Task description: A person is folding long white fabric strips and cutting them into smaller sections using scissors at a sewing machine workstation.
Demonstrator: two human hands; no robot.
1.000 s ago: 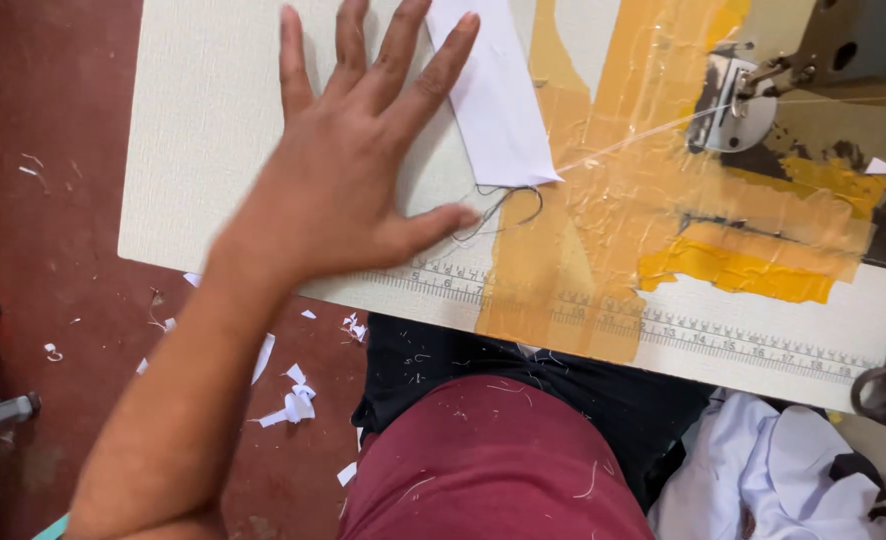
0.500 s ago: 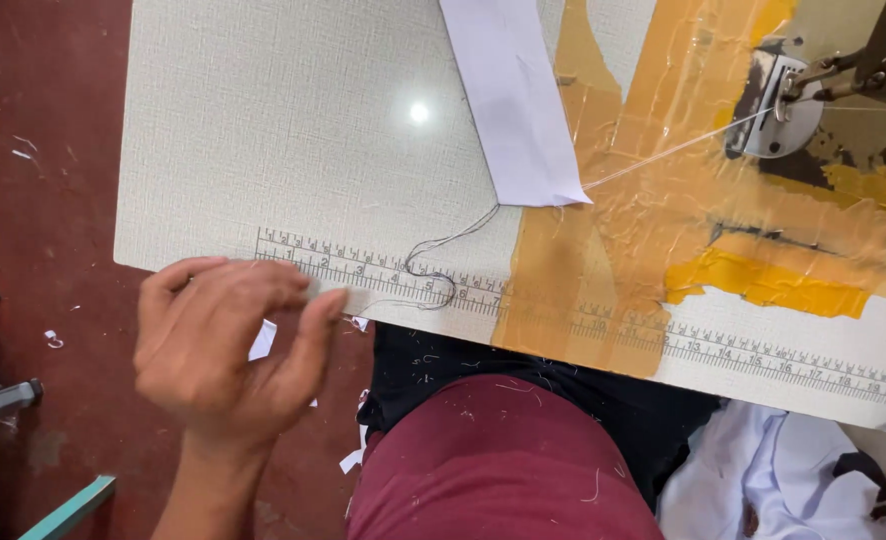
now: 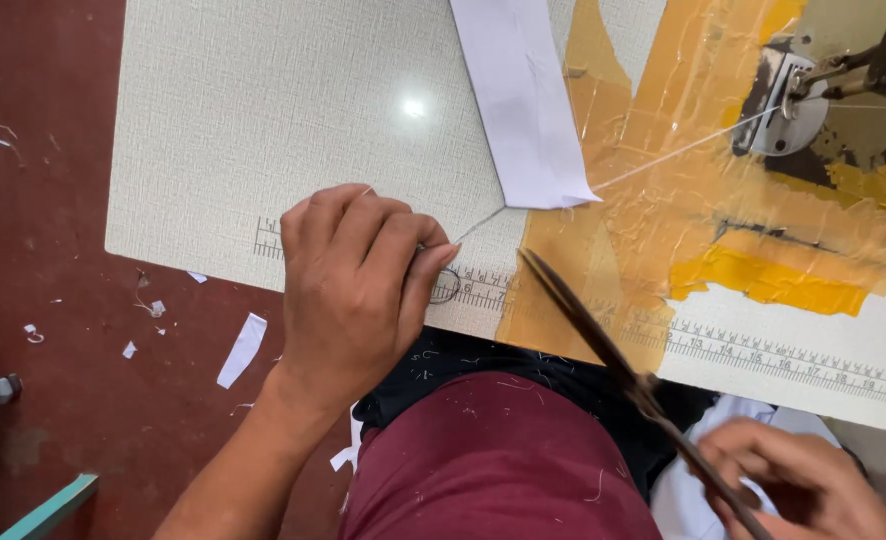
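Note:
My left hand rests on the near edge of the sewing table, its fingertips pinching a thin thread that runs up to a white fabric strip. A loop of the thread lies by my fingers over the printed ruler. My right hand, at the lower right, grips dark scissors. Their blades point up and left, with the tip close to the thread, just below the strip's end.
The sewing machine's presser foot and needle plate sit at the upper right, on a surface patched with yellow-brown tape. White cloth scraps litter the red floor at the left. My maroon-clad lap is below the table edge.
My left hand went from flat on the table to the near edge, where it now pinches the thread. My right hand has brought the scissors up into view toward the thread.

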